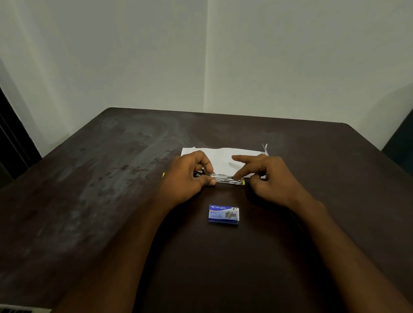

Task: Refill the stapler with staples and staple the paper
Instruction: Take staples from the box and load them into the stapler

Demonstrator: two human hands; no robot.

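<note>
From the head view, a dark, scuffed desk stood in a pale-walled corner, with bare surface wide open to the left and near edge. The left hand pinched the metal stapler at one end; the right hand, fingers loosely spread, touched the other. Paper lay just behind, the staple box just in front.

Dark brown table, its surface scuffed pale at left. On it lie white paper near the middle, and a blue staple box nearer the front edge.
</note>
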